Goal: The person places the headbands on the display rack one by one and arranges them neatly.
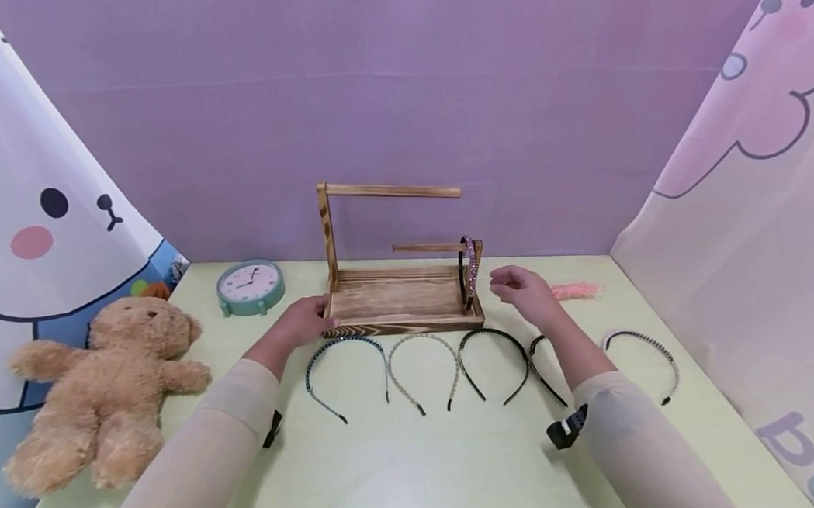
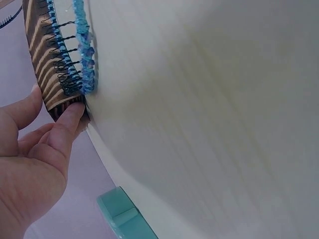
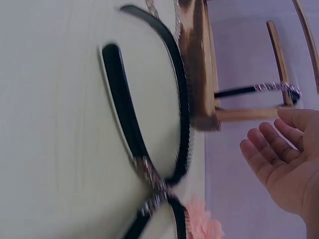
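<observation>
A wooden stand (image 1: 395,295) has a tray base, a tall bar at left and a shorter bar at right. My left hand (image 1: 306,320) grips the tray's front left corner, thumb and fingers on either side of it in the left wrist view. From the short bar hangs a headband (image 1: 471,264) with pink-purple glitter. Just right of that bar, my right hand (image 1: 527,292) is held with loosely bent fingers and nothing in them. A blue beaded headband (image 2: 86,55) lies close along the tray's front edge.
In front of the stand lie a pearly headband (image 1: 421,336), a black headband (image 1: 493,331), a dark one (image 1: 534,367) partly under my right forearm, and a silvery one (image 1: 653,344). A teal clock (image 1: 251,287), a teddy bear (image 1: 110,389) and a pink frilly item (image 1: 577,291) flank them.
</observation>
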{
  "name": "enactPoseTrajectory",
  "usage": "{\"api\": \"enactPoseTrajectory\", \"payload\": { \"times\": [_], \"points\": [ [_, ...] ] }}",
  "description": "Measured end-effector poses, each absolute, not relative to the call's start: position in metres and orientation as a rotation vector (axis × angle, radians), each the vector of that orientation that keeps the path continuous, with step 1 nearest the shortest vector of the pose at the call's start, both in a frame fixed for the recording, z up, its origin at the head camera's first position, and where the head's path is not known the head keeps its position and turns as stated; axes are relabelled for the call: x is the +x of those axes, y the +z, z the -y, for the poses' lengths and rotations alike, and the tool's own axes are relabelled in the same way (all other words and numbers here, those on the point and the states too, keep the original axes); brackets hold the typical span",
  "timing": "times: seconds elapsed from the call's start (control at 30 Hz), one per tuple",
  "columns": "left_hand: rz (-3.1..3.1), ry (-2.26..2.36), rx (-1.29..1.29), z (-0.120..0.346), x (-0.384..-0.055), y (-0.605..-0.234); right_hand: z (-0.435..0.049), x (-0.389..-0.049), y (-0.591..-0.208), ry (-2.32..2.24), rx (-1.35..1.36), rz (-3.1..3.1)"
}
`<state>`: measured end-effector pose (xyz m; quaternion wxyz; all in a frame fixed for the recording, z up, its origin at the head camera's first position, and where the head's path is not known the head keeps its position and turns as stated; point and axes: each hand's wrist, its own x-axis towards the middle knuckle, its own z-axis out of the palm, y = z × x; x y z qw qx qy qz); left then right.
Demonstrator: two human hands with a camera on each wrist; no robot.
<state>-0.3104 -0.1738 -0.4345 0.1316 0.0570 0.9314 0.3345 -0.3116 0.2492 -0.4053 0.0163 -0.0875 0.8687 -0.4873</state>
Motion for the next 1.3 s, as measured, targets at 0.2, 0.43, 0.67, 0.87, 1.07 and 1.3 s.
{"api": "enactPoseTrajectory", "payload": {
  "times": [0.2,0.43,0.67,0.87,1.07,1.3],
  "points": [
    [-2.694,0.986,0.148,0.174,-0.311,-0.433,-0.285,-0.306,-0.397,-1.412,-0.204,-2.806],
    [-2.709,0.974,0.161,0.174,-0.313,-0.433,-0.337,-0.291,-0.39,-1.278,-0.12,-2.929],
    [-2.707,0.959,0.162,0.175,-0.314,-0.434,-0.378,-0.271,-0.395,-1.117,-0.022,-2.947],
    [-2.708,0.956,0.161,0.175,-0.314,-0.435,-0.403,-0.259,-0.403,-0.912,0.094,-2.834],
    [-2.72,0.954,0.185,0.174,-0.312,-0.436,-0.415,-0.254,-0.424,-0.751,0.179,-2.639],
    [-2.692,0.992,0.149,0.174,-0.31,-0.434,-0.412,-0.256,-0.437,-0.773,0.193,-2.623]
  ]
}}
